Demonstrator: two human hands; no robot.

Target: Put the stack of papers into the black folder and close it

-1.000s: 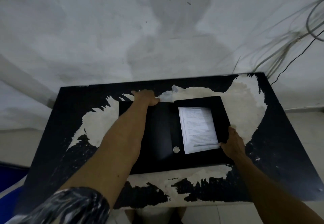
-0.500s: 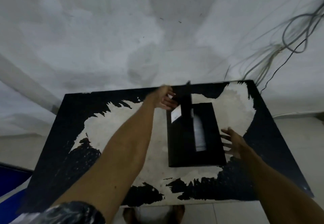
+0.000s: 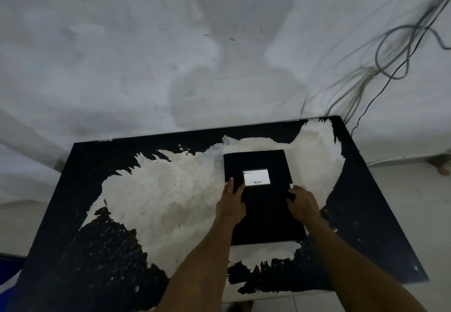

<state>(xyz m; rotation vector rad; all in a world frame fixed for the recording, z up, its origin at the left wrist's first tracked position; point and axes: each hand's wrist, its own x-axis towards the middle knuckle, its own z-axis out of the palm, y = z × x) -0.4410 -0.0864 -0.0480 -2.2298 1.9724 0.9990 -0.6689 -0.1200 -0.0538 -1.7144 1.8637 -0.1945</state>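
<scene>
On the table [image 3: 170,201] at 1 o'clock lies the closed black folder [image 3: 266,214]. The left hand [image 3: 231,204] presses it flat-fingered; whether the right hand [image 3: 303,204] grips it is unclear.

You have one view only, from the wide-angle camera on your head. It faces forward and down over the table [image 3: 73,214], near enough that your left hand [image 3: 231,204] and right hand [image 3: 303,204] sit just below centre, reaching in from the bottom edge. The wall [image 3: 122,43] fills the upper half of the frame.
</scene>
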